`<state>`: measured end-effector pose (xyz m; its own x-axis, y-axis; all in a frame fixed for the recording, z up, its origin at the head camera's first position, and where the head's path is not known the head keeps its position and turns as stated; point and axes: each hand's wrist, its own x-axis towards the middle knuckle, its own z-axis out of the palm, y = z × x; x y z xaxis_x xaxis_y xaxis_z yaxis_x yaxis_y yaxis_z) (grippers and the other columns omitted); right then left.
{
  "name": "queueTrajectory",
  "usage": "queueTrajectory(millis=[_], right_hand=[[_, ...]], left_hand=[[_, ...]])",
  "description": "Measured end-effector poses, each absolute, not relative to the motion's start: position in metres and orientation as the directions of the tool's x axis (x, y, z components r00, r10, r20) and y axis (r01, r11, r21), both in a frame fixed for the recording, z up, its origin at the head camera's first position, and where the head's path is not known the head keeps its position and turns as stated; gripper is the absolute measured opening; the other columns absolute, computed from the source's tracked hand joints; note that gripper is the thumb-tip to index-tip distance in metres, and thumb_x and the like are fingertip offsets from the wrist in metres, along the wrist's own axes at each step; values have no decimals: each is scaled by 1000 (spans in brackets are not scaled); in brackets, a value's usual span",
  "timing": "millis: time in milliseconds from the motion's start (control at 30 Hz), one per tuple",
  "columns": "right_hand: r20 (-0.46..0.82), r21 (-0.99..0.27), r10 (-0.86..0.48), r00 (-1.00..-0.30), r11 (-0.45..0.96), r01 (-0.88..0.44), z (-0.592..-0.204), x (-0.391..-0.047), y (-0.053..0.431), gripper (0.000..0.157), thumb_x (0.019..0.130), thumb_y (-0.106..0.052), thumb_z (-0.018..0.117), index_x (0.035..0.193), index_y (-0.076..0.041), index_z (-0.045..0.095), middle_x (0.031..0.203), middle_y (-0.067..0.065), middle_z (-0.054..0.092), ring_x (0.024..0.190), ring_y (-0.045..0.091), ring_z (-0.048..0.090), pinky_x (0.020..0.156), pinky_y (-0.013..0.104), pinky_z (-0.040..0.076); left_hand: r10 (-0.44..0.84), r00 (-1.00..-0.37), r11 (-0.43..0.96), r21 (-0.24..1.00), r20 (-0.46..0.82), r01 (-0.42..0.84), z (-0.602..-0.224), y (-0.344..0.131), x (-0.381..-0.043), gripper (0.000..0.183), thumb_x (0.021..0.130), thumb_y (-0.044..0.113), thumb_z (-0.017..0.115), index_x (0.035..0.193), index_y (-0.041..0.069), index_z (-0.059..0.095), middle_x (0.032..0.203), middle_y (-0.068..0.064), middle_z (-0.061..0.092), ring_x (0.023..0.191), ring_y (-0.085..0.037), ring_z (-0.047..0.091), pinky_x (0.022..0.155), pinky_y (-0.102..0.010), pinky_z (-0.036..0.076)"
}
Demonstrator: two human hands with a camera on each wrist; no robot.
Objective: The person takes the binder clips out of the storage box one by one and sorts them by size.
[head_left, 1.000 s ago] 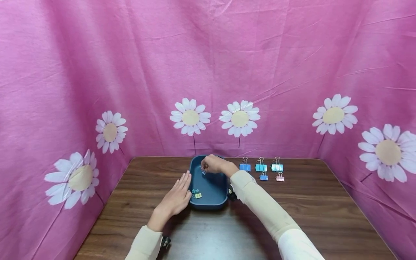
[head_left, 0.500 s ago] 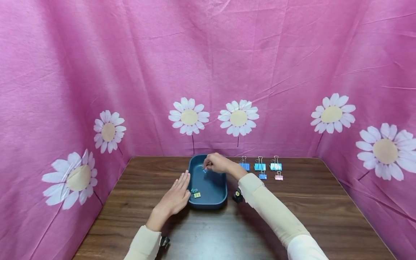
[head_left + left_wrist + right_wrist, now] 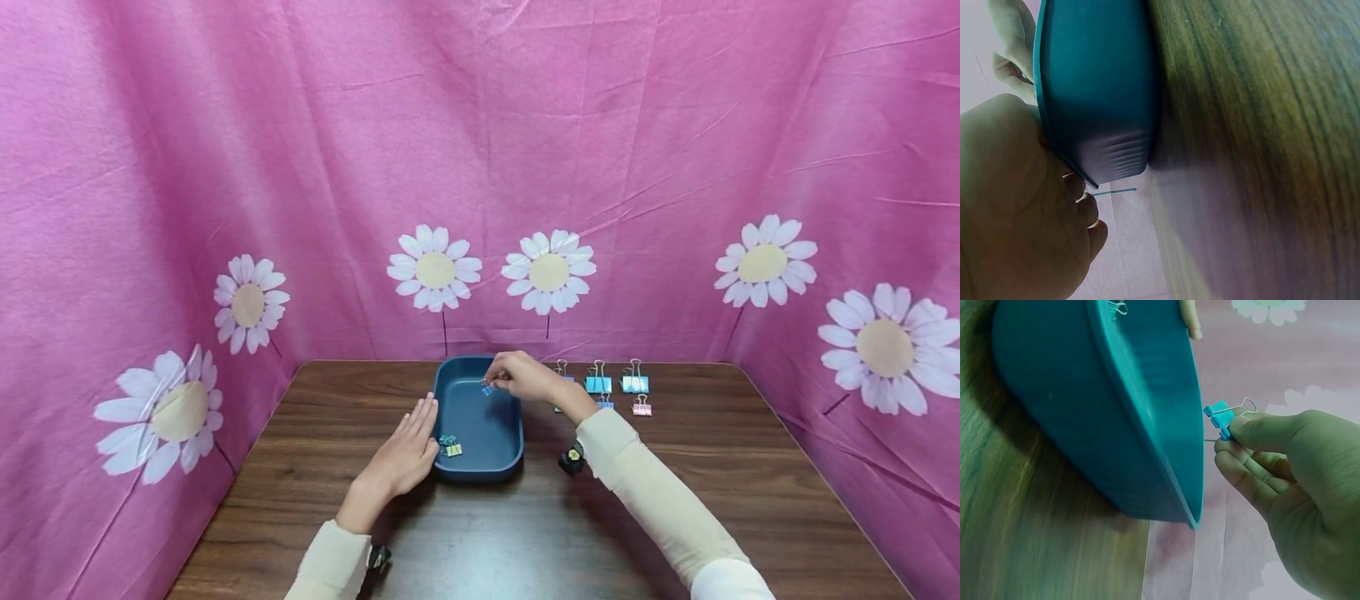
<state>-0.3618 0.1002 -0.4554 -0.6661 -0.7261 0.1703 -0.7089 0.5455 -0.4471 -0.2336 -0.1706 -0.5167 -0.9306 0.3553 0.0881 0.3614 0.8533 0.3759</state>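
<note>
My right hand (image 3: 523, 377) pinches a small blue binder clip (image 3: 1221, 417) between thumb and fingers. In the head view the clip appears over the far part of a dark blue tray (image 3: 480, 477); in the right wrist view it shows beyond the tray's rim. With fingers straight, my left hand (image 3: 405, 454) rests against the tray's left side. Inside the tray, near its front left corner, lie a yellow binder clip (image 3: 454, 450) and a small teal clip (image 3: 447, 439).
Right of the tray, larger binder clips stand in a row, among them a teal clip (image 3: 597, 384) and a light teal one (image 3: 634, 383). A small pink clip (image 3: 642, 408) is in front; my right wrist partly covers others. A pink curtain (image 3: 480, 167) closes off the wooden table (image 3: 675, 492).
My right hand has moved to the right over the tray, carrying the small blue binder clip. My left hand has stayed at the tray's left side.
</note>
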Motion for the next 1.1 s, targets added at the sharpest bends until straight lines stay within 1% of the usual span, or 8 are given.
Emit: queueTrajectory(millis=[233, 400, 500, 600, 733, 867, 933, 1100], right_hand=[[233, -435, -720, -654, 524, -732, -458, -358, 119, 16, 101, -5, 70, 108, -8, 84, 107, 5, 75, 93, 14, 72, 77, 23, 61], [250, -448, -703, -665, 525, -724, -458, -354, 133, 16, 101, -4, 70, 109, -6, 83, 107, 5, 75, 91, 14, 71, 75, 23, 59], [258, -468, -688, -678, 525, -711, -459, -352, 140, 15, 101, -4, 70, 108, -5, 83, 107, 5, 75, 89, 12, 69, 73, 22, 57], [258, -488, -662, -704, 540, -686, -459, -350, 147, 15, 100, -4, 71, 108, -8, 83, 107, 3, 75, 89, 11, 69, 75, 23, 58], [257, -495, -626, -737, 570, -656, -461, -346, 159, 15, 99, -5, 72, 109, -10, 83, 104, 0, 75, 91, 11, 69, 78, 30, 61], [288, -486, -611, -738, 570, -662, -465, -343, 171, 14, 98, -4, 74, 107, -9, 82, 102, 1, 75, 89, 13, 69, 79, 36, 63], [299, -490, -605, -738, 566, -663, -467, -342, 176, 12, 97, -3, 75, 105, -8, 82, 101, 1, 76, 90, 15, 71, 80, 36, 63], [286, -522, -579, -763, 574, -631, -472, -337, 191, 11, 97, -4, 74, 105, -8, 81, 101, 3, 75, 92, 16, 73, 80, 31, 63]], left_hand=[[355, -931, 853, 376, 90, 362, -518, -170, -235, 64, 109, 17, 43, 166, -6, 23, 178, -21, 18, 166, -35, 18, 134, -54, 24], [354, -931, 852, 381, 90, 361, -517, -171, -235, 65, 109, 17, 43, 166, -6, 24, 178, -21, 19, 166, -35, 19, 134, -54, 24], [350, -933, 856, 376, 82, 355, -517, -171, -235, 65, 110, 17, 43, 167, -5, 23, 178, -19, 17, 166, -34, 18, 135, -53, 24], [350, -933, 856, 376, 85, 355, -517, -171, -236, 64, 110, 17, 42, 167, -6, 22, 178, -19, 17, 166, -34, 18, 135, -53, 24], [352, -932, 857, 372, 83, 357, -516, -171, -236, 64, 110, 18, 43, 167, -5, 22, 178, -20, 17, 166, -34, 17, 135, -53, 24], [351, -933, 857, 375, 75, 353, -516, -171, -236, 64, 111, 18, 43, 167, -5, 22, 178, -20, 17, 166, -34, 18, 135, -53, 24], [350, -934, 856, 379, 74, 351, -516, -170, -235, 64, 111, 18, 43, 167, -5, 22, 178, -19, 17, 166, -33, 17, 135, -53, 24], [348, -934, 857, 377, 77, 350, -516, -170, -235, 64, 111, 18, 42, 167, -5, 22, 178, -19, 17, 166, -34, 17, 135, -53, 23]])
